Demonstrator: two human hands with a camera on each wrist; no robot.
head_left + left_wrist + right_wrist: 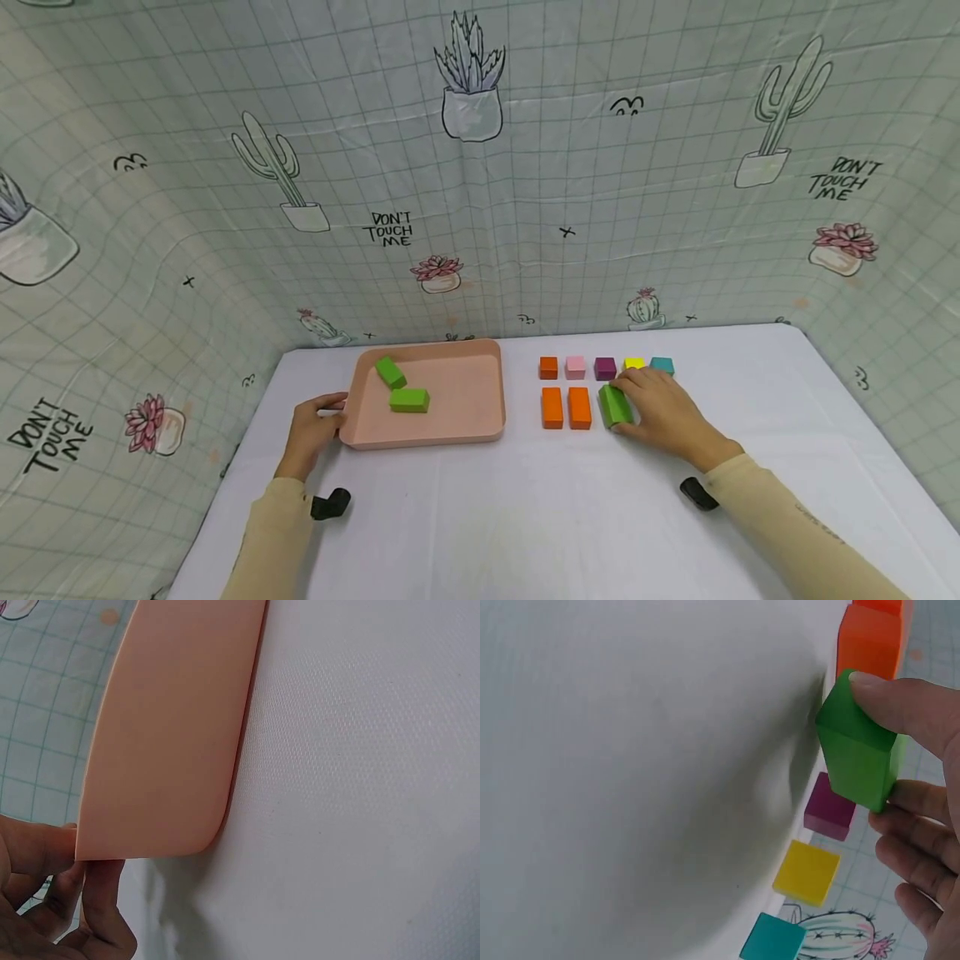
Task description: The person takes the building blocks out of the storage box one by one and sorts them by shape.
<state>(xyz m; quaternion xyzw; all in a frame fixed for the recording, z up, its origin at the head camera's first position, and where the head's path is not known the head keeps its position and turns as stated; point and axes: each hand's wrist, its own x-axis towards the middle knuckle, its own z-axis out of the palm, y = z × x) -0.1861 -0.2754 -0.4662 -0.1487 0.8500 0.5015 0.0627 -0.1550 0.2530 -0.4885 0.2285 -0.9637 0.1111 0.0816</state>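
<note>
At the right, my right hand (663, 412) pinches a green block (862, 742) lengthwise between thumb and fingertips. That block is turned slightly askew beside two orange blocks (579, 407). My left hand (309, 429) holds the left edge of a pink tray (457, 438), its fingers at the rim in the left wrist view. Inside the tray, towards its left side, lie two green blocks (408, 401). Whether the held block touches the table is hard to tell.
Behind the orange blocks runs a row of small cubes: orange (548, 367), pink (575, 367), purple (604, 368), yellow (807, 873) and teal (772, 937). The right hand partly covers the yellow and teal ones in the head view. A patterned cloth (525, 192) hangs behind the white table (480, 517).
</note>
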